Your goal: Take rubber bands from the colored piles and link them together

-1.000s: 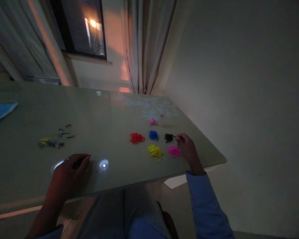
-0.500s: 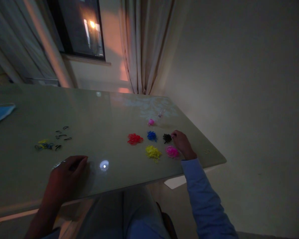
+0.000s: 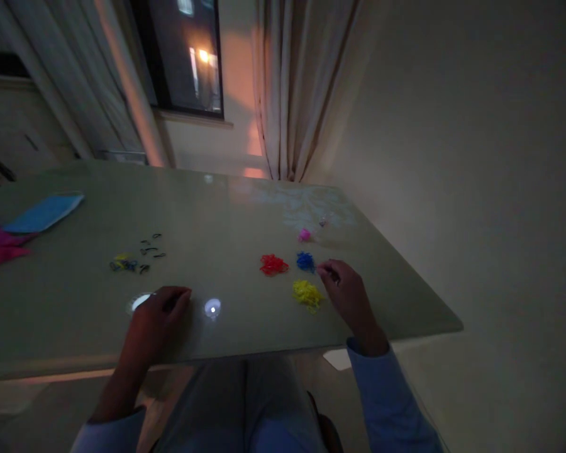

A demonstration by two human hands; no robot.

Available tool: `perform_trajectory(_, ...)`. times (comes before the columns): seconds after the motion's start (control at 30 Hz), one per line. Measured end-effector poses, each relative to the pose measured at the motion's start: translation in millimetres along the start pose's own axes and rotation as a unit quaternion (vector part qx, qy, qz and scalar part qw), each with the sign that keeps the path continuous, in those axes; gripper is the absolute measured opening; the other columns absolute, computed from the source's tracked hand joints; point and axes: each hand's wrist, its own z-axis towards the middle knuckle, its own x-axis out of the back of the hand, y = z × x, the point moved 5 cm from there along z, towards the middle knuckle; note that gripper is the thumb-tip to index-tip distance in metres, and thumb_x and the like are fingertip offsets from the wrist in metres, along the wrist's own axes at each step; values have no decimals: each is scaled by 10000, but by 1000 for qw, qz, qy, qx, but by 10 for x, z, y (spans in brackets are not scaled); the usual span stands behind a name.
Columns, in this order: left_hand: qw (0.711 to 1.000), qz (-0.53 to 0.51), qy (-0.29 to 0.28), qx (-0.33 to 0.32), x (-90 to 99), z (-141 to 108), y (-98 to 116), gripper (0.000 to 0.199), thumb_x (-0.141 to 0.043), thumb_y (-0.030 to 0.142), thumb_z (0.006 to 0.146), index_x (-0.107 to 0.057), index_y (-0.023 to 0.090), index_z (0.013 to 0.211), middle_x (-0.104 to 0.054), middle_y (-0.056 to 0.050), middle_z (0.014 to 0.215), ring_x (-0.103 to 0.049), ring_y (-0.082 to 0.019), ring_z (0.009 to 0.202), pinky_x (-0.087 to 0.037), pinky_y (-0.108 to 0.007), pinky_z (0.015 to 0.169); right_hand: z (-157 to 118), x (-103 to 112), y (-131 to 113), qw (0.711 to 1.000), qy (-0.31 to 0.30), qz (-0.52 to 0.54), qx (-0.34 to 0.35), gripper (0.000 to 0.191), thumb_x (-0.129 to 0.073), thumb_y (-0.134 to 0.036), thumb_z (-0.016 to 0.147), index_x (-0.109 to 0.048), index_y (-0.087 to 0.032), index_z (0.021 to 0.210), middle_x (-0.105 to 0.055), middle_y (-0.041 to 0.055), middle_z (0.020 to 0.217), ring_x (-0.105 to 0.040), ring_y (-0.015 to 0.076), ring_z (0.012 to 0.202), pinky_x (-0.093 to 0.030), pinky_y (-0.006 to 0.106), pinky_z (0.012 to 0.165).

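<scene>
My right hand is over the right part of the table, its fingertips pinched beside a pile of blue rubber bands. What the pinch holds, if anything, is too small to see. Just below lies a yellow pile, and a red pile is to the left. The black and pink piles are hidden by the hand. My left hand rests on the table near the front edge, fingers curled and thumb against them; its grip is hidden. Beyond it lie loose dark bands and a mixed yellow and dark cluster.
A small pink bundle and a clear item lie farther back on the glossy table. At left are a blue face mask and a bright pink object. A wall runs along the right.
The view has swung left, bringing in the pink object. My right hand has shifted from the black pile toward the blue one, covering the black and pink piles. The left hand stays put.
</scene>
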Motion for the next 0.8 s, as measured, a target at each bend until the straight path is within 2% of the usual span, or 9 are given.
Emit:
perform_trajectory(0.07,1000,-10,9,-12,-6,-23,23,378,-488,519,795,-696,204,825,-750,-81,860,-680,-236,763,-509,-333,722,-115,-244,-317,995,-60,54,52,141,-553,-259,892,-663,-193,834,-681,51,802,-605,169,673,-457,278,666)
perform_trajectory(0.17,999,-29,13,-28,-21,-41,76,340,-477,451,845,-700,196,828,-740,-74,861,-665,-216,777,-490,-320,729,-282,-634,-680,978,-133,119,106,139,-556,-250,914,-657,-195,838,-668,39,790,-600,158,673,-452,264,649)
perform_trajectory(0.3,998,-66,20,-15,-16,-18,108,268,-515,374,860,-709,191,823,-728,-57,826,-643,-186,740,-467,-290,695,-412,-1116,-914,957,-209,152,134,135,-554,-231,919,-666,-200,852,-670,33,806,-603,162,702,-450,265,657)
perform_trajectory(0.37,996,-89,20,-4,-8,2,107,240,-533,348,861,-711,190,821,-729,-49,831,-640,-174,739,-465,-278,695,-443,-1279,-966,949,-238,150,145,130,-554,-226,917,-671,-205,864,-675,33,828,-615,171,743,-453,273,684)
perform_trajectory(0.47,992,-123,14,7,7,47,78,218,-550,320,865,-715,182,825,-728,-44,836,-643,-165,747,-472,-266,700,-452,-1377,-969,947,-250,138,149,146,-542,-255,934,-672,-209,886,-680,42,858,-624,185,783,-453,289,714)
perform_trajectory(0.6,993,-120,2,2,81,188,-37,172,-586,271,854,-724,171,876,-727,-45,859,-632,-151,722,-488,-263,699,-448,-1365,-883,945,-252,163,131,196,-523,-325,959,-665,-208,887,-673,50,850,-617,187,766,-460,286,697)
perform_trajectory(0.8,999,38,21,-21,449,528,-293,214,-614,185,820,-729,163,998,-714,-76,958,-643,-178,819,-510,-303,815,-459,-1358,-793,944,-251,178,122,225,-529,-363,955,-674,-210,877,-671,40,820,-606,178,725,-465,272,676)
